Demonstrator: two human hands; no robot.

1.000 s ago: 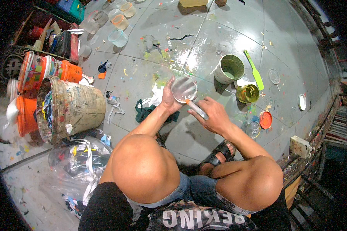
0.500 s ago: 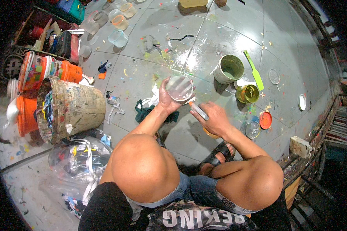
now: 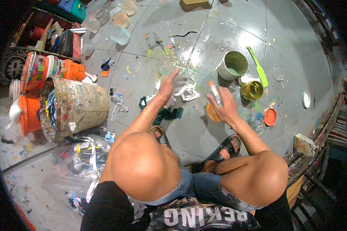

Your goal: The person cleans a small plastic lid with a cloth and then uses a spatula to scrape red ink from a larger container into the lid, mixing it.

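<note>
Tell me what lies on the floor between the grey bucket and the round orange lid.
In the head view, a small gold-yellow paint can stands between the grey bucket and the orange lid.

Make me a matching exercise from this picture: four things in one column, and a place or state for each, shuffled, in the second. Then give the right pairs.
1. right hand
2. left hand
3. green spatula
4. big paint-smeared bucket

a. lies on the floor beside the white pot
b. grips a brush
c. stands at the person's left
d. rests against crumpled white stuff

Pairs: 1-b, 2-d, 3-a, 4-c
</note>
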